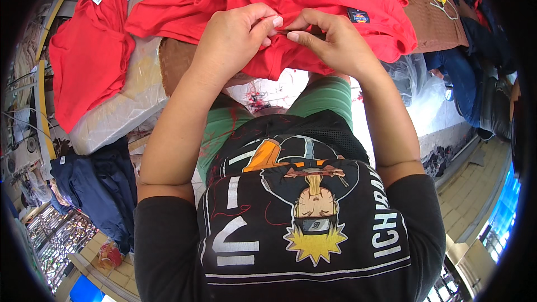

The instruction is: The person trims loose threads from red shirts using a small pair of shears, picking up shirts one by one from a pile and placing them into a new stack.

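Observation:
A red garment (190, 8), with a dark woven label near its right end, is heaped across a brown padded surface in front of me. Above its near edge, both hands meet with their fingertips close together. My left hand (238, 36) is closed, its thumb and fingers pinched at the red cloth. My right hand (333, 39) is closed too, with thumb and forefinger pinching something thin and dark, too small to make out. Folds of red cloth hang below the fingertips toward my knees.
Another red garment (92, 56) with paper tags lies at left over a plastic-wrapped board (120, 114). Dark navy cloth (98, 187) hangs below it. At right are a brown cushion (430, 14) with string and a yellow piece, clear plastic (411, 81) and dark blue clothing (461, 86).

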Tool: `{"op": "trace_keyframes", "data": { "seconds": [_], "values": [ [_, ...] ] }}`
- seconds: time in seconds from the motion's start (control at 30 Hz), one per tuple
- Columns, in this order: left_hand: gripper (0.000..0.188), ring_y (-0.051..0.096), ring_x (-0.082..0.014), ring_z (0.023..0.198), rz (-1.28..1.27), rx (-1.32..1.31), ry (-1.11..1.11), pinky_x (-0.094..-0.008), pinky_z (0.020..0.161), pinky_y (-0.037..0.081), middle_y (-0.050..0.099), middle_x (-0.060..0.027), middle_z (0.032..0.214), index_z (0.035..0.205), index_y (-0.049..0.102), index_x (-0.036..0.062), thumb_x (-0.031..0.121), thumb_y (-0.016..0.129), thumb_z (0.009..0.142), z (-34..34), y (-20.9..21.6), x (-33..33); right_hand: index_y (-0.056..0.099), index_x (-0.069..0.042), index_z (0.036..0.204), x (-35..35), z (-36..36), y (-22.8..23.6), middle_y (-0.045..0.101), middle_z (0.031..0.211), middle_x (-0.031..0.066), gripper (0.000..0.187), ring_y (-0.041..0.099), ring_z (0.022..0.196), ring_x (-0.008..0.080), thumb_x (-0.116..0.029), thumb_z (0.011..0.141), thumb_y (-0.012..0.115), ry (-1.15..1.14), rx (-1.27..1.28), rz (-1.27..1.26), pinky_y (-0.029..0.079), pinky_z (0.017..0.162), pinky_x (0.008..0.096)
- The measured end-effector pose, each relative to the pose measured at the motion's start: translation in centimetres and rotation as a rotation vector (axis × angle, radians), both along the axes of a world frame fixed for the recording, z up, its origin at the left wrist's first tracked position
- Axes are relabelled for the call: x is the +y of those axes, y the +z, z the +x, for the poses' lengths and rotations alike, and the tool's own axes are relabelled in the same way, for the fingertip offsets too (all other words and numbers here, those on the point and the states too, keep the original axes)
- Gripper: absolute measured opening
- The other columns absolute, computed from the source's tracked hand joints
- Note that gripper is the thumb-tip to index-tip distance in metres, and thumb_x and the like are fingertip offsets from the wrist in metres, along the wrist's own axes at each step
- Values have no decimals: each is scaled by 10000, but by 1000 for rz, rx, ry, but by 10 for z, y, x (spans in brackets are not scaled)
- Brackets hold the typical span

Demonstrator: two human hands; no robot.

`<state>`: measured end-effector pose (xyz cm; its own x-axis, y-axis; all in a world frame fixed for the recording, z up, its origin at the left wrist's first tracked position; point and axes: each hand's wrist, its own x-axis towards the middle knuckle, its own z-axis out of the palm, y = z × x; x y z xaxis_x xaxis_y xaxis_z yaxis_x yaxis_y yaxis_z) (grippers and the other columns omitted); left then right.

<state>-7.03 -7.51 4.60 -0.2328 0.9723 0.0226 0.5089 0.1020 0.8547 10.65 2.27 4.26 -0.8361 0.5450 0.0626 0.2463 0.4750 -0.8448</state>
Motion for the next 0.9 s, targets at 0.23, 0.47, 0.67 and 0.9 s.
{"op": "trace_keyframes", "data": {
  "seconds": [0.23,0.47,0.67,0.9],
  "values": [
    [187,667,-129,732,291,227,18,-248,692,516,710,-109,852,971,703,42,197,637,889,-10,6,-2,631,-15,970,4,0,-2,653,821,59,171,585,773,127,-157,879,660,-7,-35,71,467,716,271],
    [214,640,-121,779,-360,-208,-180,-237,745,483,702,-73,855,1053,683,-6,108,628,881,-42,78,-83,659,-40,1018,21,17,-8,684,824,85,260,642,754,175,-251,867,675,-241,104,94,491,696,314],
    [257,667,-212,717,-550,394,-213,-303,665,497,697,-134,852,1077,675,48,118,662,830,-57,94,-128,622,-1,1088,31,21,-6,647,952,14,251,581,896,79,-171,907,655,-211,142,-66,459,804,220],
    [219,661,-235,824,-148,356,-133,-331,745,497,664,-107,914,999,662,33,158,691,822,-25,74,-69,642,-24,1014,32,33,27,675,812,74,285,626,720,175,-214,819,728,-203,35,204,500,686,316]
  ]
}}
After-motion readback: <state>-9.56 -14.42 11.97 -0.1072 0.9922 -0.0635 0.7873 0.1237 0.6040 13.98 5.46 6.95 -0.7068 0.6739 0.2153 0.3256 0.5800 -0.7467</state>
